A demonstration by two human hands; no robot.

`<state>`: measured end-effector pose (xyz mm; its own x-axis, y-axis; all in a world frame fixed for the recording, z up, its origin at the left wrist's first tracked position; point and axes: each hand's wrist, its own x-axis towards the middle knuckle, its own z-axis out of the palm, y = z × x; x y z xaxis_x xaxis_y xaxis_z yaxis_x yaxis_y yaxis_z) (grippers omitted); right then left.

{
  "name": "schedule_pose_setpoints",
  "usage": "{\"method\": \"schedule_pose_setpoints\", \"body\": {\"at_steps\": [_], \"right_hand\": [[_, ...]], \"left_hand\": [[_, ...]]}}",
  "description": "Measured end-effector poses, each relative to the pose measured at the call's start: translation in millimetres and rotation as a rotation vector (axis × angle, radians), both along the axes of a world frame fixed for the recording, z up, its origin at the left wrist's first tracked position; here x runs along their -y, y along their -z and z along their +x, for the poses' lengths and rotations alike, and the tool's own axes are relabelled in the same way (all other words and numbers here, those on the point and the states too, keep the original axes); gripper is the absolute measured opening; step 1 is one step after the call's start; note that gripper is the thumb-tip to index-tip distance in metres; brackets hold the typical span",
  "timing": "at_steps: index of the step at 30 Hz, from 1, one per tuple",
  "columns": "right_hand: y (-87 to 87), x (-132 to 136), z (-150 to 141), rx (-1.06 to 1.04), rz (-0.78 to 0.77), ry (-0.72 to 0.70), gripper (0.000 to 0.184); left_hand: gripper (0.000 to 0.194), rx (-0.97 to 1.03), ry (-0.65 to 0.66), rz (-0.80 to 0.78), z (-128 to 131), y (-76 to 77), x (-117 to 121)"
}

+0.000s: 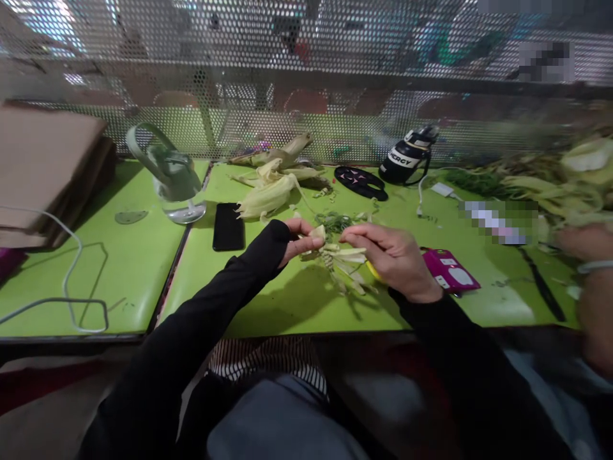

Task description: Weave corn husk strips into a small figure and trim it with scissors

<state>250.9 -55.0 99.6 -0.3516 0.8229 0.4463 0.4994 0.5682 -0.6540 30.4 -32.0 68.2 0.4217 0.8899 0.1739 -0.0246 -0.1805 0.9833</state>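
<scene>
My left hand (299,241) pinches the top of a small braided corn-husk piece (328,255) between thumb and fingers. Loose pale strips hang from its lower end toward the right. Just beside it, my right hand (390,255) is closed, thumb against fingertips; whatever it grips is too small to tell. Something yellow (373,271) shows under that palm, its kind hidden. Behind the hands lie green shreds (338,222) and a heap of pale corn husks (268,191).
A black phone (228,227), a lidded clear jug (179,185) and brown cardboard (43,166) are at left. Behind stand a black bottle (406,156) and a black perforated disc (360,183). Right: a magenta power strip (450,269), husks (546,185) and another person's hand (587,243).
</scene>
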Motion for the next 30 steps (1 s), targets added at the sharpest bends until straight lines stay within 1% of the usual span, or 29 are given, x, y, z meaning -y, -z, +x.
{"method": "schedule_pose_setpoints", "body": {"at_steps": [3, 5, 7, 9, 11, 12, 14, 16, 18, 19, 20, 21, 23, 24, 25, 27, 28, 30], "right_hand": [[-16.4, 6, -3, 0.196, 0.11, 0.006, 0.019], [-21.0, 8, -6, 0.333, 0.204, 0.029, 0.02], [-20.5, 9, -11, 0.483, 0.315, 0.055, 0.022], [-14.8, 10, -17, 0.591, 0.39, 0.103, 0.025], [-3.4, 10, -26, 0.573, 0.39, 0.183, 0.03], [4.2, 10, -32, 0.493, 0.371, 0.232, 0.031], [22.6, 9, -49, 0.26, 0.264, 0.283, 0.031], [42.7, 8, -70, -0.042, 0.106, 0.289, 0.026], [61.2, 8, -91, -0.402, -0.159, 0.258, 0.03], [68.8, 8, -99, -0.575, -0.3, 0.252, 0.033], [74.8, 8, -104, -0.695, -0.423, 0.226, 0.035], [79.0, 8, -106, -0.761, -0.498, 0.209, 0.036], [81.4, 7, -101, -0.773, -0.533, 0.19, 0.038], [79.9, 6, -94, -0.756, -0.524, 0.185, 0.038], [76.8, 5, -85, -0.738, -0.51, 0.181, 0.038], [66.9, 1, -63, -0.689, -0.493, 0.163, 0.034], [60.4, -1, -53, -0.66, -0.476, 0.159, 0.032], [45.7, -3, -36, -0.594, -0.439, 0.154, 0.027]], "left_hand": [[0.02, -0.161, -0.155, 0.186, 3, 0.8, 3], [0.014, -0.29, -0.284, 0.341, 6, 0.9, 5], [0.012, -0.384, -0.4, 0.437, 9, 2.2, 3], [0.012, -0.372, -0.485, 0.412, 12, 4.5, -3], [0.014, -0.259, -0.543, 0.303, 15, 6.4, -11], [0.015, -0.183, -0.561, 0.241, 17, 6.7, -16], [0.016, -0.014, -0.585, 0.136, 21, 5.7, -22], [0.016, 0.165, -0.563, 0.033, 26, 2.6, -24], [0.017, 0.307, -0.471, -0.103, 31, -1.9, -21], [0.02, 0.347, -0.412, -0.171, 32, -4.3, -18], [0.023, 0.362, -0.344, -0.231, 31, -6.6, -14], [0.026, 0.362, -0.278, -0.27, 29, -8.7, -9], [0.029, 0.344, -0.143, -0.274, 22, -11.4, -2], [0.028, 0.353, -0.099, -0.235, 16, -11.9, 1], [0.028, 0.344, -0.08, -0.186, 11, -11.7, 3], [0.027, 0.314, -0.122, -0.111, 0, -9.8, 6], [0.026, 0.273, -0.126, -0.088, -5, -8.5, 7], [0.024, 0.164, -0.087, -0.043, -11, -6.7, 9]]}}
